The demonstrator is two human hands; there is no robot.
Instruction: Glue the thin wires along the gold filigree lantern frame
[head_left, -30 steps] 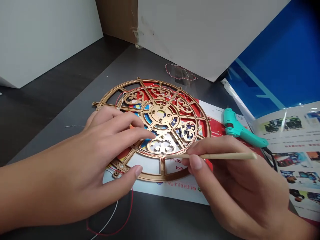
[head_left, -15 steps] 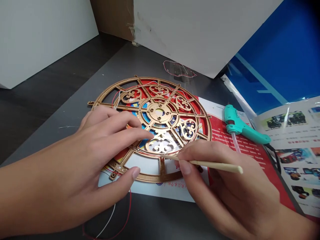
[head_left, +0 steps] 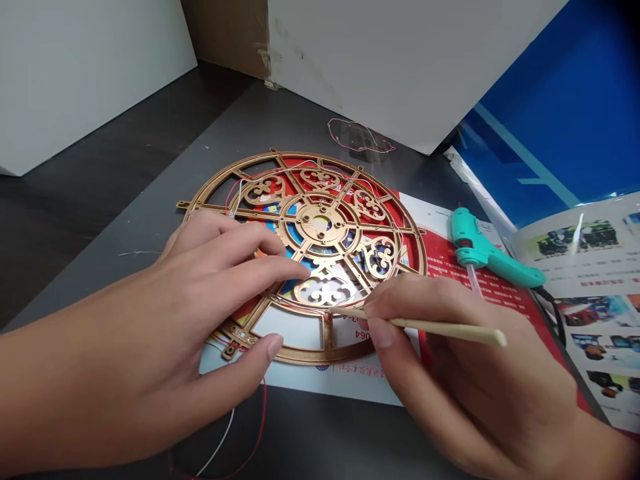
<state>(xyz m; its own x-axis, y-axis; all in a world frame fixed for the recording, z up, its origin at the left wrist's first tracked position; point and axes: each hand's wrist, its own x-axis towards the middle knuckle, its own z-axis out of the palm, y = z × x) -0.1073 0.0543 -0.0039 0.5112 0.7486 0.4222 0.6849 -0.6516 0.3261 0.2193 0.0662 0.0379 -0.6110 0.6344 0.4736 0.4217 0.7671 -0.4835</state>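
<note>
A gold, spoked openwork wheel (head_left: 306, 225) with scroll ornaments lies flat on printed sheets. My left hand (head_left: 185, 307) rests over its left side, fingers stretched toward the ornaments and thumb apart near the lower rim. Between thumb and fingers, my right hand (head_left: 465, 360) pinches a pale wooden stick (head_left: 445, 328). The stick's thin tip meets the inner ring at the near side, beside thin red and white wires that run along that ring. A loose red wire (head_left: 264, 407) and a white one hang off the near left of the wheel.
A teal glue gun (head_left: 483, 253) with a clear glue stick lies on the red printed sheet (head_left: 440, 267) at right. Behind the wheel sit a coil of thin wire (head_left: 360, 137) and a large white box (head_left: 370, 60). An illustrated page (head_left: 590, 280) lies far right.
My right hand and the stick have shifted slightly right, the tip sliding along the inner ring. My left hand keeps its pose on the wheel.
</note>
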